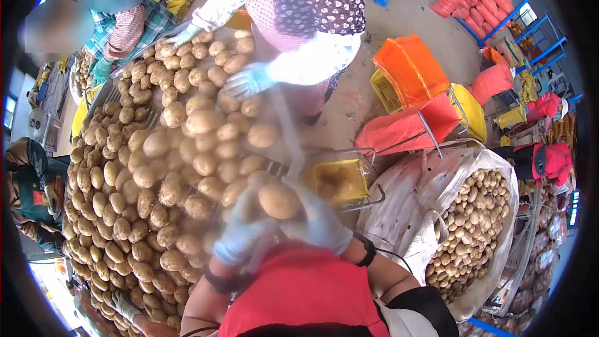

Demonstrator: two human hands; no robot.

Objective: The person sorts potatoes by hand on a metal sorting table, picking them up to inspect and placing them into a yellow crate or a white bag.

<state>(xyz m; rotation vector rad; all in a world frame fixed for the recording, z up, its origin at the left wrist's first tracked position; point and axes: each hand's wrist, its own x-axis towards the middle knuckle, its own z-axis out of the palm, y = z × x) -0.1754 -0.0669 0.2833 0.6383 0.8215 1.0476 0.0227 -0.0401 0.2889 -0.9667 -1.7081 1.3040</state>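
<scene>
Both of my hands wear light blue gloves and are close together in front of my red apron. Between them is a large potato (279, 201), at the near right edge of the potato heap (118, 193). My left hand (240, 228) lies along the potato's left side, its fingers blurred. On the right side, my right hand (321, 221) has its fingers near the same potato, also smeared. A yellow crate (340, 181) with a few blurred potatoes inside stands just beyond my right hand.
Across the heap, a co-worker's blue gloved hand (249, 80) touches potatoes. More co-workers stand at the left. A white sack (399, 193) of small potatoes is at the right, with orange (412, 72) and red containers (412, 131) behind it.
</scene>
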